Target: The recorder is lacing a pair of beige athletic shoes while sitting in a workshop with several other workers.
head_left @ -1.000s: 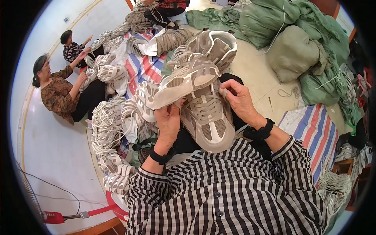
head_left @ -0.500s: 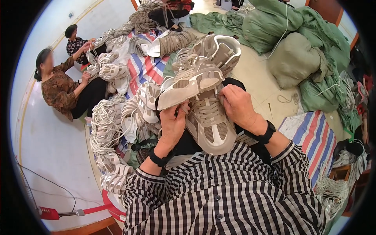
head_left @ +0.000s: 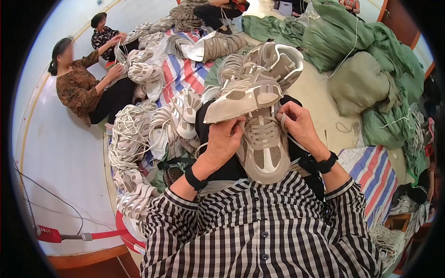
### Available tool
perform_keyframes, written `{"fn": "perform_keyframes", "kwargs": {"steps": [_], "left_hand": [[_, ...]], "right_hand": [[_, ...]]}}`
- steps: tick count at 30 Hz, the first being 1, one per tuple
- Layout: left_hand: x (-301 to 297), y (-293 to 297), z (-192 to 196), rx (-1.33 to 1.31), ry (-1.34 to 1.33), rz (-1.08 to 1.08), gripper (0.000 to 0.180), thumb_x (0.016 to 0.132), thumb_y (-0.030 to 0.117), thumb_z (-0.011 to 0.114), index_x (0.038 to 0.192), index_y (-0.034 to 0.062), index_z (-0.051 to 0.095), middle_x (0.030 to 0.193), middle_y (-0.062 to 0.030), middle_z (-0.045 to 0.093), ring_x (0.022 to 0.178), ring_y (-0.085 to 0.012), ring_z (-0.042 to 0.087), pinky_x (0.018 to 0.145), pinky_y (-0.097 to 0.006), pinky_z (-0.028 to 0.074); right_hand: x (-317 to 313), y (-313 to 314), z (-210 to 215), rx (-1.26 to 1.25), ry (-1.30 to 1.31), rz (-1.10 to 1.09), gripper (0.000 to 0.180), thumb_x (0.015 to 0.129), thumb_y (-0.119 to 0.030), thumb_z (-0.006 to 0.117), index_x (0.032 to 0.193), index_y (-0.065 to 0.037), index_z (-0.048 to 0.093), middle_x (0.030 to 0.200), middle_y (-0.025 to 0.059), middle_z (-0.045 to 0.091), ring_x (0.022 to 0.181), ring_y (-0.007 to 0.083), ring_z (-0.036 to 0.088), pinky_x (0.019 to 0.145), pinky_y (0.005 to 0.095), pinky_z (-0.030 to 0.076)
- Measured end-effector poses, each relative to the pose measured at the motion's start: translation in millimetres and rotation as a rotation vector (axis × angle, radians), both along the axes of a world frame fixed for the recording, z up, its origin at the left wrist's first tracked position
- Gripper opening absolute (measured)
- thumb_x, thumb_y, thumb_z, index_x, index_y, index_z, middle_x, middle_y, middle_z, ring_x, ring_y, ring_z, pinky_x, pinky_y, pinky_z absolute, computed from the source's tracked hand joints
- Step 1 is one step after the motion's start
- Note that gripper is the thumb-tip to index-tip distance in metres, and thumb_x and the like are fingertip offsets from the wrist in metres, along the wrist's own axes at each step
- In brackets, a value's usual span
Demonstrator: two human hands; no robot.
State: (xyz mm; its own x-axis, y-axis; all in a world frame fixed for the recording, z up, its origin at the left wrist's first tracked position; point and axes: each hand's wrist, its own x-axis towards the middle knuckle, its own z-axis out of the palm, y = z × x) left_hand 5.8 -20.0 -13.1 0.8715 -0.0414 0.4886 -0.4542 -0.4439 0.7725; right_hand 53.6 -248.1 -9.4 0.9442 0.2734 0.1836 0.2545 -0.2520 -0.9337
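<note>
A beige and brown sneaker upper (head_left: 265,155) rests on my lap, toe toward me, with flat beige laces crossed over its tongue. My right hand (head_left: 301,127) pinches a shoelace (head_left: 283,124) at the right side of its top eyelets. On the left, my left hand (head_left: 225,143) is closed in a pinch by the upper's opposite edge, and a pale strand loops out beside its wrist. Just beyond my fingers, another sneaker upper (head_left: 248,98) lies tilted across the first one's opening. Behind that sits a further upper (head_left: 279,60) with a white-edged collar.
Bundled sneaker uppers (head_left: 132,134) with loose laces are heaped to my left. A striped woven sheet (head_left: 185,72) lies beneath stacked uppers. Green sacks (head_left: 338,39) stand at the far right. Two people (head_left: 88,85) sit along the left wall, hands on laces. A red pole (head_left: 109,234) is at lower left.
My right hand has drawn slightly away from the upper, showing the lace in its fingers. My left hand has turned, fingertips now at the laced edge. The whole view has shifted a little.
</note>
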Motion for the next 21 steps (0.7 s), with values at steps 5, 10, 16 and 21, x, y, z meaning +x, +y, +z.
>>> {"fn": "perform_keyframes", "kwargs": {"steps": [5,10,16,21], "left_hand": [[7.2,4.6,3.9,0.241,-0.056,0.002,0.014,0.079,-0.002,0.057,0.091,0.0030,0.062,0.075,-0.0116,0.059,0.066,-0.0239,0.057,0.062,-0.033,0.046],[11.4,-8.7,22.2,0.416,-0.262,0.011,0.017,0.078,0.000,0.058,0.094,0.0039,0.062,0.081,-0.0146,0.062,0.078,-0.0349,0.060,0.071,-0.043,0.047],[15.6,3.1,0.5,0.400,-0.054,0.011,0.016,0.084,0.008,0.054,0.097,0.0065,0.063,0.086,-0.0169,0.062,0.086,-0.0377,0.060,0.079,-0.044,0.047],[8.8,-9.9,12.2,0.549,-0.265,-0.010,0.014,0.082,0.005,0.054,0.094,0.0058,0.061,0.092,-0.0184,0.060,0.092,-0.0373,0.058,0.080,-0.044,0.045]], "right_hand": [[4.0,1.9,-1.5,0.012,0.001,0.007,0.011,0.089,-0.009,0.062,0.082,-0.002,0.056,0.069,-0.0037,0.053,0.062,0.0044,0.045,0.055,0.0220,0.038],[3.5,-1.8,-0.2,-0.042,-0.196,-0.054,0.006,0.084,-0.005,0.061,0.083,-0.001,0.057,0.068,0.0024,0.055,0.060,0.0096,0.048,0.057,0.0259,0.041],[-2.2,5.2,1.7,-0.157,-0.357,-0.051,0.007,0.079,-0.004,0.057,0.085,-0.001,0.058,0.076,0.0197,0.059,0.071,0.0359,0.060,0.062,0.0387,0.046],[-11.5,-2.8,10.4,-0.186,-0.313,-0.072,0.010,0.078,-0.002,0.055,0.087,0.000,0.057,0.076,0.0192,0.060,0.072,0.0361,0.061,0.062,0.0397,0.046]]}}
